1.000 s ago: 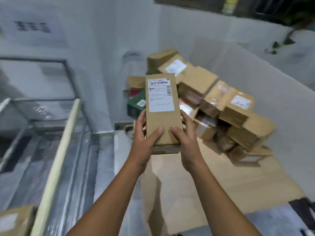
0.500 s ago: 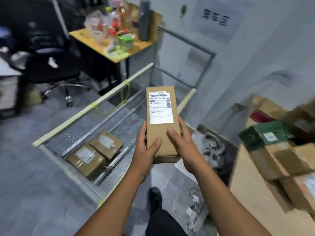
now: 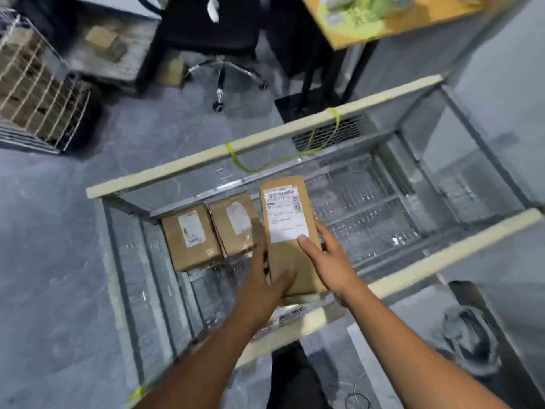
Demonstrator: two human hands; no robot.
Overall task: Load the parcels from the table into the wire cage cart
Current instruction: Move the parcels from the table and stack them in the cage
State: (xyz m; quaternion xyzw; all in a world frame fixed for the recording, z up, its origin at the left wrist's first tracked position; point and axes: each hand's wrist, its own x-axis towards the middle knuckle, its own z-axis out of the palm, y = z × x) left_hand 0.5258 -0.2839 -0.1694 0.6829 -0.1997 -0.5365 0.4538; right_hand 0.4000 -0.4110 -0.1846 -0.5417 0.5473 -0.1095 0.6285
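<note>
I hold a long brown cardboard parcel point(image 3: 287, 231) with a white label inside the open top of the wire cage cart point(image 3: 206, 156). My left hand point(image 3: 265, 286) grips its near left edge, thumb across the top. My right hand point(image 3: 327, 256) holds its right side, thumb on the label's lower corner. Two smaller brown parcels lie flat on the cart floor just left of it: one point(image 3: 190, 236) at the far left corner, the other point(image 3: 236, 222) beside the held parcel. The table is out of view.
The cart's rim is padded with pale bars, a yellow strap point(image 3: 295, 154) looped on the far bar. An office chair point(image 3: 218, 54) and a wooden desk point(image 3: 383, 22) stand beyond. Another wire basket point(image 3: 32, 84) with boxes sits far left. Cables lie on the floor at right.
I have turned from the parcel pile to the cart and lowered the long parcel from chest height down into the cart, beside the two parcels lying there.
</note>
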